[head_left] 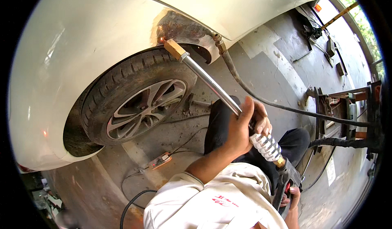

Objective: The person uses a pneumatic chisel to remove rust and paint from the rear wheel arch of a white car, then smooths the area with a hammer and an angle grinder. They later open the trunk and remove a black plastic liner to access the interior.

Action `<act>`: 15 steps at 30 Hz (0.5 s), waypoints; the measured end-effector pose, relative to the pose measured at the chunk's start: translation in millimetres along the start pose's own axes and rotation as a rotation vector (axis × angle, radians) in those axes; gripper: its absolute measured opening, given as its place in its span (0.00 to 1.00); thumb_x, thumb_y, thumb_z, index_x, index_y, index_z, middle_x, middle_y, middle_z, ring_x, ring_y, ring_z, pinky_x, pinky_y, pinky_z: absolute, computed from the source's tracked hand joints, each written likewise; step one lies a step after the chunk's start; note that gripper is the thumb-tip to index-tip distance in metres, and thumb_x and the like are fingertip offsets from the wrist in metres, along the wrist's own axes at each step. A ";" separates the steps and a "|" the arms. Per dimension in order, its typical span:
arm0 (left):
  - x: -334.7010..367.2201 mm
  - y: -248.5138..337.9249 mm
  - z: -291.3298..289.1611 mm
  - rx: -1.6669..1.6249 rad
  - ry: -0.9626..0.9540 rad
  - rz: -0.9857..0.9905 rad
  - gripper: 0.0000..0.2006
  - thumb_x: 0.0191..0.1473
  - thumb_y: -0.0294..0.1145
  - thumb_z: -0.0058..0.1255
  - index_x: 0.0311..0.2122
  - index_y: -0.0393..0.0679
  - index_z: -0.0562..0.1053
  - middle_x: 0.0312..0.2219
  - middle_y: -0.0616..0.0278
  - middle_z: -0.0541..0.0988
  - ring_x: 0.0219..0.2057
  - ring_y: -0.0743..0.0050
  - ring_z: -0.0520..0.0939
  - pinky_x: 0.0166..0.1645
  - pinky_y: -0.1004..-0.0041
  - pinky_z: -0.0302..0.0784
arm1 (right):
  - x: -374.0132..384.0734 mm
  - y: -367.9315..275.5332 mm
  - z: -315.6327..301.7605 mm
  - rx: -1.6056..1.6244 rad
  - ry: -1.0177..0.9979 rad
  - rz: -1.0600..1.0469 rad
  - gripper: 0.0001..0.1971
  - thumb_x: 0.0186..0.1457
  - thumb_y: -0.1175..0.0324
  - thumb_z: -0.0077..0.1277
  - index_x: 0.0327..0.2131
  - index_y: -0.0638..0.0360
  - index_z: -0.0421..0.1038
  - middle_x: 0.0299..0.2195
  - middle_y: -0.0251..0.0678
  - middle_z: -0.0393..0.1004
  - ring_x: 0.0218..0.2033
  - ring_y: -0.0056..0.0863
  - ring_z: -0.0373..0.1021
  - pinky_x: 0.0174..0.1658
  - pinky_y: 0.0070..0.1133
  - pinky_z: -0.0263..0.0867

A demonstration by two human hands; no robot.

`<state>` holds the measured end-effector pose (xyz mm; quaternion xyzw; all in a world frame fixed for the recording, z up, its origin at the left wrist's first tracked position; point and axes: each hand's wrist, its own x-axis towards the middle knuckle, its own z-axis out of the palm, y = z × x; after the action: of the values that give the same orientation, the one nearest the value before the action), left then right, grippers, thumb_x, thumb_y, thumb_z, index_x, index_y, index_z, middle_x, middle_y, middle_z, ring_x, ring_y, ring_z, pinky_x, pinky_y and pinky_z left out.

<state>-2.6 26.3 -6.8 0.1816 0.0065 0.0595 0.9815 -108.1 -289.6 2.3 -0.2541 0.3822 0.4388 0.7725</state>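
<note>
My left fingers (262, 117): wrapped round the rod tool (210, 82), beside its coiled section (266, 146).
My right fingers (294, 192): curled on its black handle (290, 172) — below and right of my left.
Long axis: up-left from my left fingers, the nearer to its brass tip (174, 49).
Bare patch (181, 30): up-left, at that tip — contact, I can't tell.

You are in what looks like a car body workshop. On your left stands a pale car (77, 66) with a patch (179, 27) of dark, bare metal above the wheel (139, 100), and an orange glow shows by your tool's (212, 84) tip. The grey floor (261, 72) is stained. A power strip (160, 160) lies left; a hose (286, 107) runs right toward a metal frame (371, 110). Greenery (361, 19) shows far right.
</note>
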 end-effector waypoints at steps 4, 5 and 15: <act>20.3 40.4 -3.5 -0.026 0.004 0.050 0.23 0.61 0.54 0.32 0.34 0.44 0.69 0.10 0.73 0.62 0.15 0.79 0.66 0.26 0.74 0.63 | -2.1 3.6 1.5 -0.012 0.004 -0.012 0.18 0.41 0.57 0.48 0.32 0.63 0.67 0.17 0.32 0.64 0.11 0.12 0.52 0.14 0.11 0.49; 28.8 54.5 -5.2 -0.043 0.009 0.069 0.22 0.61 0.53 0.32 0.35 0.43 0.70 0.10 0.74 0.62 0.15 0.80 0.66 0.26 0.76 0.63 | -1.2 2.8 -1.8 -0.054 -0.027 -0.007 0.18 0.41 0.57 0.48 0.31 0.63 0.67 0.17 0.31 0.64 0.11 0.12 0.52 0.14 0.11 0.49; -46.9 -82.7 10.7 0.110 0.036 -0.214 0.14 0.61 0.39 0.41 0.29 0.39 0.67 0.13 0.68 0.63 0.16 0.79 0.66 0.30 0.74 0.68 | -35.8 -6.2 -98.3 -0.066 0.104 -0.089 0.17 0.42 0.57 0.47 0.34 0.58 0.69 0.17 0.33 0.66 0.12 0.18 0.56 0.15 0.16 0.54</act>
<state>-39.3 -59.7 -26.7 0.2322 0.0467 -0.0426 0.9706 -150.4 -381.5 -25.1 -0.3185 0.3956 0.4026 0.7616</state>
